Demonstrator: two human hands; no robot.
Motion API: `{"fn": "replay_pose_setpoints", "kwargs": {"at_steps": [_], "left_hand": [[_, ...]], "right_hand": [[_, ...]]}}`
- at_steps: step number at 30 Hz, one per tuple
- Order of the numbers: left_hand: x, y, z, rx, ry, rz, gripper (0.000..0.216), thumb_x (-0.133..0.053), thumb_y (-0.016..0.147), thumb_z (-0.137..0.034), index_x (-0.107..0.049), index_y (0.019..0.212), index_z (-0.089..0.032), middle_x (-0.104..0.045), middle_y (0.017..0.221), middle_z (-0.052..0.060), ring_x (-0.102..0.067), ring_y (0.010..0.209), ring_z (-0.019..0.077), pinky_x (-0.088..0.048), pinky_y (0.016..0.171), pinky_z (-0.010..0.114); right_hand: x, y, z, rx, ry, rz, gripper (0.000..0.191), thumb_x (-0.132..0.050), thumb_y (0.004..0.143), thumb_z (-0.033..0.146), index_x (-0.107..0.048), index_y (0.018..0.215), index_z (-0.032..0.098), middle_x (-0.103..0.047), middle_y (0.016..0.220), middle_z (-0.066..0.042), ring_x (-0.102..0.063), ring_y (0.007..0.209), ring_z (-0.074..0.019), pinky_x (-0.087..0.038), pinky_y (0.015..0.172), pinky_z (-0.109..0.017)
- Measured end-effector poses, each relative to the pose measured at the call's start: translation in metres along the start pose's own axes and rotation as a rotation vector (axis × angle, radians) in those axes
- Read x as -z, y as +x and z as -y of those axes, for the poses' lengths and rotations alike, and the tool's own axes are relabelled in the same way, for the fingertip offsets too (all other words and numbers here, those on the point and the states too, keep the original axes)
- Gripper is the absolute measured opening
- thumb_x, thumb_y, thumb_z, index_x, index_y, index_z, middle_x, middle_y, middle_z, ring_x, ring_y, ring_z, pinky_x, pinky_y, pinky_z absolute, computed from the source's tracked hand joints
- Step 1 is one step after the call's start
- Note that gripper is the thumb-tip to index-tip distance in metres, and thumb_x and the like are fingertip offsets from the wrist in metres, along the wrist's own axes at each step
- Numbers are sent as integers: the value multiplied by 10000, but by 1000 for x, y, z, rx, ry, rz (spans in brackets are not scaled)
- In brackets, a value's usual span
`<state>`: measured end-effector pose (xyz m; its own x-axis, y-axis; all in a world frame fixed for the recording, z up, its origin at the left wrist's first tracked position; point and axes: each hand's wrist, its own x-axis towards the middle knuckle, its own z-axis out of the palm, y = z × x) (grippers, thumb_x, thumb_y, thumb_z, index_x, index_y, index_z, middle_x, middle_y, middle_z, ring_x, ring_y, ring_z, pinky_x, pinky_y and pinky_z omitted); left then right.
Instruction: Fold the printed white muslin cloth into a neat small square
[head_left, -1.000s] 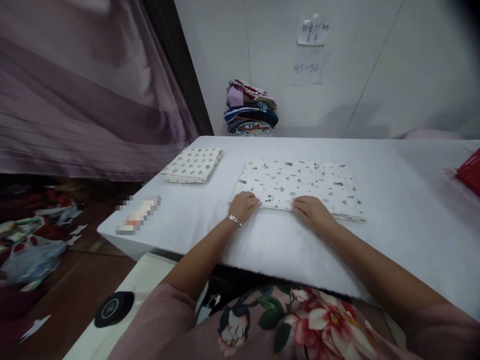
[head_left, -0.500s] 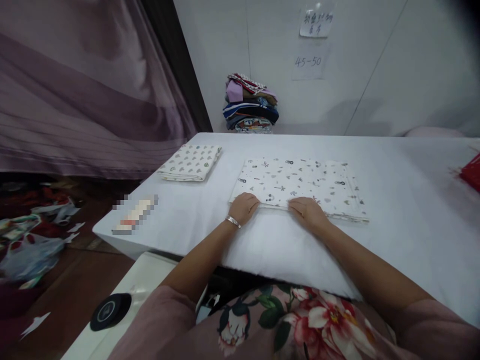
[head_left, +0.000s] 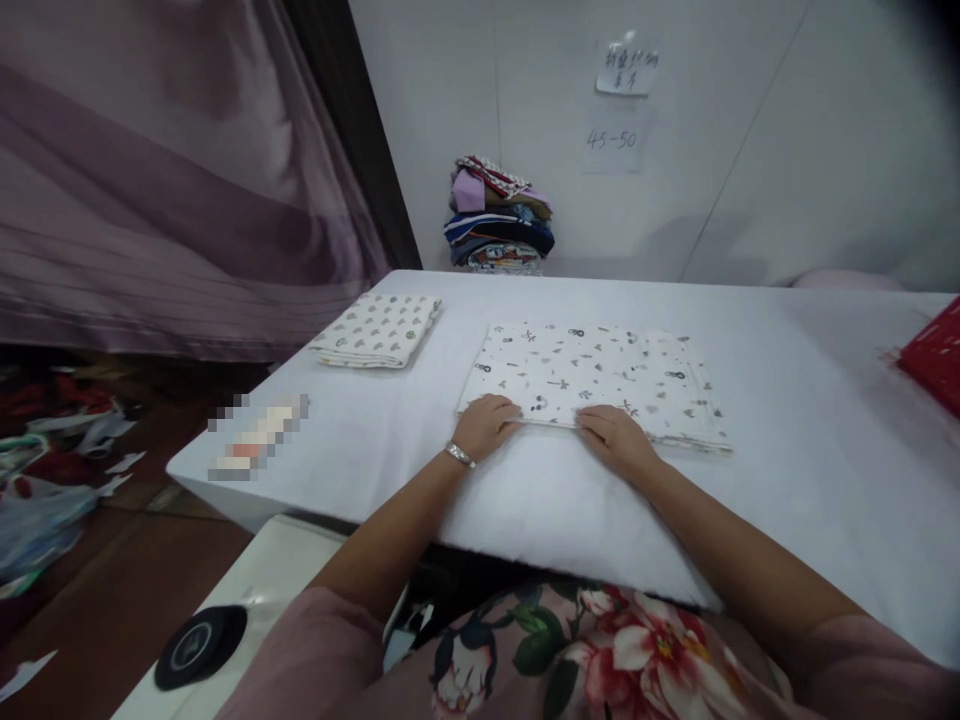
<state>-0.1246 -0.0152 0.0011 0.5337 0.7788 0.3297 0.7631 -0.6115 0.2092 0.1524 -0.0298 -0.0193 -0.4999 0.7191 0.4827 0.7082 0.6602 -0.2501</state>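
Observation:
A white cloth [head_left: 592, 370] with small grey and black prints lies folded into a flat rectangle on the white table. My left hand [head_left: 486, 424], with a silver bracelet at the wrist, grips its near edge close to the left corner. Further right along that same edge, my right hand [head_left: 611, 435] pinches the fabric, fingers together on top. Both thumbs are mostly hidden. To the left lies a second folded cloth [head_left: 379, 330], cream with rows of small grey-green motifs, touched by neither hand.
Folded fabrics [head_left: 499, 215] are piled beyond the table's far edge by the wall. A red cloth [head_left: 934, 355] lies at the right. A blurred-out item [head_left: 259, 438] sits near the left table edge. Below stands a white surface with a round black object [head_left: 201, 648].
The view has shifted slightly, so everything sits a little lower in the picture. Both hands keep their places at the near edge of the printed cloth, which looks the same.

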Motion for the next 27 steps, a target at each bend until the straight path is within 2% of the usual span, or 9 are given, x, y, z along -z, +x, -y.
{"fn": "replay_pose_setpoints", "kwargs": {"at_steps": [7, 14, 20, 23, 27], "left_hand": [[-1, 3, 6, -64, 19, 23, 343, -535, 848, -363, -579, 1150, -205, -590, 1142, 87, -510, 1055, 230, -416, 900, 391], [-2, 6, 16, -54, 19, 27, 281, -413, 898, -284, -635, 1067, -256, -633, 1098, 60, -551, 1037, 220, -448, 872, 396], [4, 3, 20, -40, -39, 43, 309, -417, 885, -383, -645, 1072, -289, -639, 1123, 26, -560, 1063, 207, -459, 917, 377], [12, 7, 28, 82, -86, 15, 373, -370, 886, -460, -642, 1086, -301, -606, 1203, -2, -535, 1127, 193, -436, 981, 352], [19, 35, 42, 244, -14, 26, 511, -335, 873, -512, -568, 1215, -212, -455, 1382, 55, -393, 1284, 224, -324, 1079, 383]], "right_hand": [[0, 3, 4, 28, -84, 13, 286, -434, 914, 267, -616, 1117, 183, -616, 1142, -114, -551, 1037, -233, -438, 877, -401], [19, -11, -7, -34, -99, 41, 287, -418, 924, 241, -600, 1145, 258, -612, 1175, -75, -538, 1085, -218, -424, 893, -411], [37, -20, -11, -40, -57, 82, 322, -418, 925, 300, -575, 1200, 244, -579, 1241, -71, -497, 1169, -217, -410, 957, -418], [52, -23, -33, -154, -48, 78, 343, -388, 930, 332, -597, 1184, 234, -585, 1236, -76, -499, 1182, -218, -406, 986, -408], [68, -15, -78, -422, -146, 141, 418, -366, 917, 358, -544, 1258, 193, -502, 1327, -112, -433, 1252, -251, -374, 1018, -436]]}}
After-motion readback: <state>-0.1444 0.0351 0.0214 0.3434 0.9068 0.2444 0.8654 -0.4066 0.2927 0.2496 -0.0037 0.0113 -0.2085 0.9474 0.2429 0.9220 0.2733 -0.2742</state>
